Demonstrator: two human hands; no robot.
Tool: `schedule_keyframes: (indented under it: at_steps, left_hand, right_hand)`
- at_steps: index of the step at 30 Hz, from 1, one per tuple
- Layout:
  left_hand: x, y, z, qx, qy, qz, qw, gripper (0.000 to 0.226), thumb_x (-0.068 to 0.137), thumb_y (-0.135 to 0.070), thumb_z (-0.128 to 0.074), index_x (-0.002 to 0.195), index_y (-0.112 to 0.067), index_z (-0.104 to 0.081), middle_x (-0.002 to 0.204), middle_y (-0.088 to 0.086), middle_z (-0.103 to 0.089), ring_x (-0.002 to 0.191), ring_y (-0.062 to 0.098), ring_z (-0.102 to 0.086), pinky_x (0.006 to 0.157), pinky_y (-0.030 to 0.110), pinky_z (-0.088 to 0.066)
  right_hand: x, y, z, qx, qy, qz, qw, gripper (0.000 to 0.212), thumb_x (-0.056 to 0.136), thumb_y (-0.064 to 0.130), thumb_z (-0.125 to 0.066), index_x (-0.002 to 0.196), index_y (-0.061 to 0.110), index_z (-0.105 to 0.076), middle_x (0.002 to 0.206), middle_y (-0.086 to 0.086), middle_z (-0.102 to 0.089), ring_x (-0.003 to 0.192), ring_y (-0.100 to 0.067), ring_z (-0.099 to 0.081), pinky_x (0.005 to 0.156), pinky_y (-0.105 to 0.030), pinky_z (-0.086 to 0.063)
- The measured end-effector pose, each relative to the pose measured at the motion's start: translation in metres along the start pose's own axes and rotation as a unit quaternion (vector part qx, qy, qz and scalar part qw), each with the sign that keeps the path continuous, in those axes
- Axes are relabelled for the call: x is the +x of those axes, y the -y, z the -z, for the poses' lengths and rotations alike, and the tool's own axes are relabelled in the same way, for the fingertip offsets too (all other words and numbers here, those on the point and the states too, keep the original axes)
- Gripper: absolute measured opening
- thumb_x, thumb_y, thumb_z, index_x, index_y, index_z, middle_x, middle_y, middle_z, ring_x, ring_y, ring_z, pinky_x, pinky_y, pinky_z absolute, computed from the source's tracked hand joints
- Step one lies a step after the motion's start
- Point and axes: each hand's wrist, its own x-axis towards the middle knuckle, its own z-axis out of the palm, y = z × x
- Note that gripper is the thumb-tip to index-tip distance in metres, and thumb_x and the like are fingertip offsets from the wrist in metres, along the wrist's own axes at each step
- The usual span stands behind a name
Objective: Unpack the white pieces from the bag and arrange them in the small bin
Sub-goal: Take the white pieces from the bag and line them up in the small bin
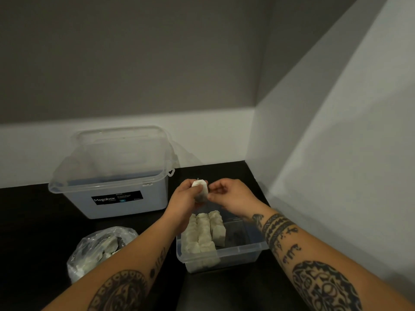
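Note:
My left hand (184, 198) grips a white piece (200, 186) held upright above the far end of the small clear bin (242, 250). My right hand (229, 194) pinches the same piece at its right edge. Inside the bin, several white pieces (203, 232) stand packed in rows along its left side; the right side of the bin shows its bare bottom. A crumpled clear plastic bag (98, 248) with more white pieces in it lies on the table to the left of the bin, partly hidden by my left forearm.
A large clear lidded storage box (116, 176) with a black label stands at the back left on the black table (33, 221). Grey walls meet in a corner close behind, and the right wall runs near the bin.

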Motion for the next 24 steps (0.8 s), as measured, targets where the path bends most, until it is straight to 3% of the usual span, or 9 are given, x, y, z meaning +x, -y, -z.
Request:
schedule_keyframes:
  at_steps: [3,5,9,13,15,17,19,22,24]
  left_hand:
    - [-0.003,-0.002,-0.005,0.006,0.027,0.004,1.000,0.021,0.099,-0.017,-0.061,0.118,-0.013,-0.068,0.118,0.017,-0.071,0.111,0.032,-0.069,0.099,0.048,-0.057]
    - [-0.004,-0.002,-0.006,0.025,0.031,-0.002,0.999,0.019,0.097,-0.016,-0.064,0.115,-0.013,-0.069,0.116,0.014,-0.073,0.106,0.029,-0.070,0.094,0.045,-0.057]
    - [-0.003,-0.002,0.005,0.102,-0.037,-0.060,0.992,0.019,0.098,-0.013,-0.063,0.112,-0.024,-0.068,0.118,0.000,-0.071,0.107,0.018,-0.068,0.086,0.033,-0.056]
    - [-0.001,0.006,0.020,0.233,-0.129,-0.115,0.957,0.023,0.100,-0.012,-0.059,0.116,-0.029,-0.061,0.123,-0.003,-0.063,0.097,0.008,-0.063,0.087,0.032,-0.055]
    - [0.000,0.012,0.024,0.297,-0.125,-0.113,0.940,0.030,0.099,-0.014,-0.060,0.124,-0.031,-0.059,0.132,0.001,-0.057,0.109,0.014,-0.062,0.094,0.038,-0.055]
    - [0.000,0.019,0.024,0.359,-0.107,-0.108,0.921,0.038,0.099,-0.012,-0.060,0.134,-0.026,-0.058,0.142,0.001,-0.053,0.134,0.018,-0.047,0.109,0.041,-0.046]
    - [0.001,0.026,0.023,0.394,-0.101,-0.101,0.908,0.043,0.099,-0.012,-0.061,0.140,-0.022,-0.054,0.151,0.000,-0.048,0.145,0.021,-0.036,0.115,0.041,-0.039]
    - [0.002,0.037,0.026,0.395,-0.094,-0.071,0.911,0.050,0.100,-0.011,-0.059,0.148,-0.020,-0.047,0.160,0.002,-0.038,0.150,0.024,-0.032,0.122,0.045,-0.033]
    - [0.003,0.042,0.029,0.368,-0.096,-0.046,0.924,0.051,0.103,-0.009,-0.053,0.151,-0.021,-0.043,0.160,0.004,-0.039,0.147,0.025,-0.037,0.120,0.044,-0.036]
  right_hand:
    - [-0.005,0.004,-0.003,-0.026,-0.010,0.026,0.999,0.017,0.092,0.026,-0.075,0.108,0.022,-0.073,0.091,0.009,-0.075,0.074,0.011,-0.066,0.061,-0.004,-0.046]
    - [-0.006,0.001,-0.005,-0.043,-0.038,0.019,0.998,0.010,0.093,0.029,-0.072,0.102,0.024,-0.072,0.085,0.007,-0.074,0.066,0.008,-0.064,0.054,-0.006,-0.044]
    - [-0.004,-0.017,-0.005,-0.079,-0.029,-0.053,0.995,0.007,0.091,0.023,-0.074,0.096,0.024,-0.069,0.090,0.001,-0.073,0.082,-0.011,-0.070,0.080,-0.032,-0.061]
    - [0.002,-0.043,-0.008,-0.192,0.051,-0.163,0.966,0.016,0.090,0.015,-0.073,0.105,0.017,-0.069,0.100,-0.004,-0.073,0.093,-0.018,-0.072,0.087,-0.035,-0.062]
    - [0.009,-0.054,-0.012,-0.224,0.072,-0.197,0.952,0.023,0.088,0.010,-0.072,0.111,0.010,-0.071,0.098,-0.006,-0.073,0.091,-0.018,-0.073,0.084,-0.034,-0.062]
    - [0.013,-0.060,-0.015,-0.195,0.074,-0.245,0.947,0.023,0.089,0.009,-0.072,0.112,0.008,-0.070,0.095,-0.007,-0.072,0.080,-0.016,-0.072,0.068,-0.025,-0.062]
    - [0.014,-0.062,-0.019,-0.170,0.081,-0.288,0.939,0.024,0.090,0.008,-0.072,0.114,0.010,-0.068,0.100,-0.008,-0.070,0.081,-0.015,-0.071,0.057,-0.020,-0.059]
    - [0.018,-0.073,-0.027,-0.130,0.077,-0.313,0.938,0.032,0.090,0.007,-0.073,0.121,0.010,-0.064,0.111,-0.010,-0.067,0.094,-0.021,-0.070,0.074,-0.029,-0.064]
    - [0.022,-0.078,-0.031,-0.134,0.072,-0.314,0.937,0.035,0.089,0.010,-0.075,0.122,0.010,-0.063,0.112,-0.010,-0.066,0.097,-0.022,-0.070,0.078,-0.033,-0.064]
